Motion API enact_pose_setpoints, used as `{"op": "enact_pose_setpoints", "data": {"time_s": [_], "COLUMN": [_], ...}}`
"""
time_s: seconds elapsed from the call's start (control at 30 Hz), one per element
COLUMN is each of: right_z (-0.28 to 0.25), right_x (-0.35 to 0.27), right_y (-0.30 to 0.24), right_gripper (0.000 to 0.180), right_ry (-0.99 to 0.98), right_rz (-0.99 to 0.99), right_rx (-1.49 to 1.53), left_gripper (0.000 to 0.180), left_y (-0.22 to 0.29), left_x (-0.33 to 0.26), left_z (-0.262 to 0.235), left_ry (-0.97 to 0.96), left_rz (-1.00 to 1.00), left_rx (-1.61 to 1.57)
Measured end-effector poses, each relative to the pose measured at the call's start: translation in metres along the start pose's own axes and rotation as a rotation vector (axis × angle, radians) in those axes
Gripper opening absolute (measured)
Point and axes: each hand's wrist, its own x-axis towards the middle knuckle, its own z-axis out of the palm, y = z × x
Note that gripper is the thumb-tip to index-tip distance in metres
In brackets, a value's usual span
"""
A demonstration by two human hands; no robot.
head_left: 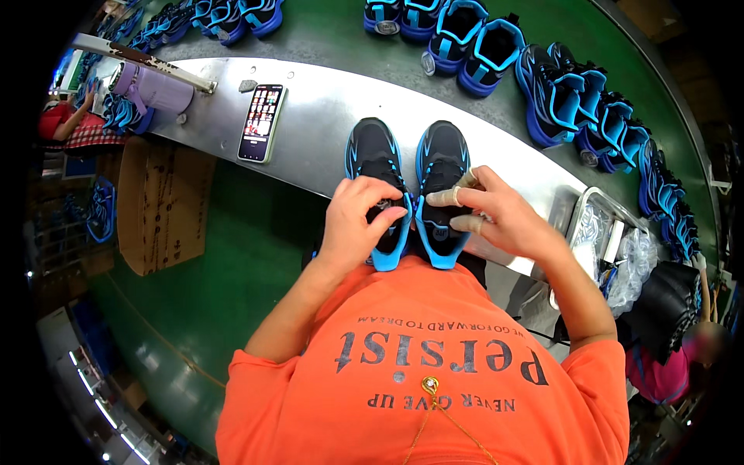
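Some light, even pressure should keep the left shoe (376, 165) and right shoe (442, 172) aligned, my left hand (353, 215) and right hand (504, 217) having fingers apart from thumbs.

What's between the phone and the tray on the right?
Head view: two black-and-blue shoes side by side, left shoe then right shoe, then the right hand with its fingers over the right shoe.

The ledge (329, 116) looks glossy metal, the shoes (375, 146) matt cloth.
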Motion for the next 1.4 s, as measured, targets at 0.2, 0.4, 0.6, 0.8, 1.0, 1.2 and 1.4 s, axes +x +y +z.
{"op": "enact_pose_setpoints", "data": {"time_s": [0.2,0.4,0.6,0.8,1.0,1.2,1.4], "right_z": [0.004,-0.006,-0.012,-0.002,-0.009,-0.014,-0.015], "right_x": [0.01,0.009,0.007,-0.004,0.003,0.005,-0.001], "right_y": [0.006,0.009,0.032,0.017,0.016,0.026,0.018], "right_gripper": [0.032,0.034,0.034,0.032,0.028,0.028,0.035], "right_ry": [0.063,-0.061,-0.125,0.028,0.031,0.0,-0.086], "right_rz": [0.052,-0.004,-0.268,-0.087,-0.057,-0.086,0.103], "right_rx": [-0.002,0.12,0.196,0.057,0.063,0.166,-0.01], "left_gripper": [0.023,0.033,0.031,0.04,0.031,0.042,0.034], "left_y": [0.005,0.003,0.009,0.012,0.016,0.021,0.037], "left_x": [0.012,0.016,0.008,0.003,0.018,0.016,0.014], "left_z": [0.003,-0.002,0.005,0.004,0.004,0.01,0.008], "left_ry": [0.008,-0.068,-0.003,-0.123,-0.159,-0.048,-0.03], "left_rz": [-0.095,-0.136,-0.12,-0.035,-0.112,-0.119,-0.108], "left_rx": [0.012,-0.071,-0.036,-0.102,-0.198,0.099,0.003]}}
